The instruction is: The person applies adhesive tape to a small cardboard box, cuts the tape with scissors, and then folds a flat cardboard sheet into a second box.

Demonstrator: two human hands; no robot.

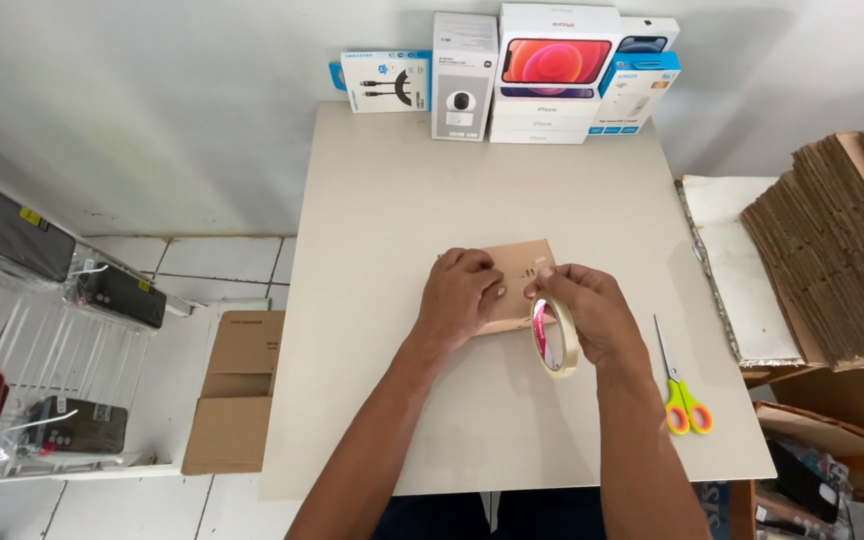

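The left hand is pressing flat, fingers spread, on a small cardboard box sitting mid-table. The right hand is gripping a roll of tape against the box's edge, with scissors lying nearby.

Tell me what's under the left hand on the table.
A small flat cardboard box lies under the left hand. The hand covers its left part, so anything there is hidden. The right hand holds a tape roll.

You are working in a small phone-accessory shop's packing corner. Boxed phones and gadgets line the table's far edge, phone cases hang on a wire rack at left, and flattened cartons are stacked beyond the right edge.
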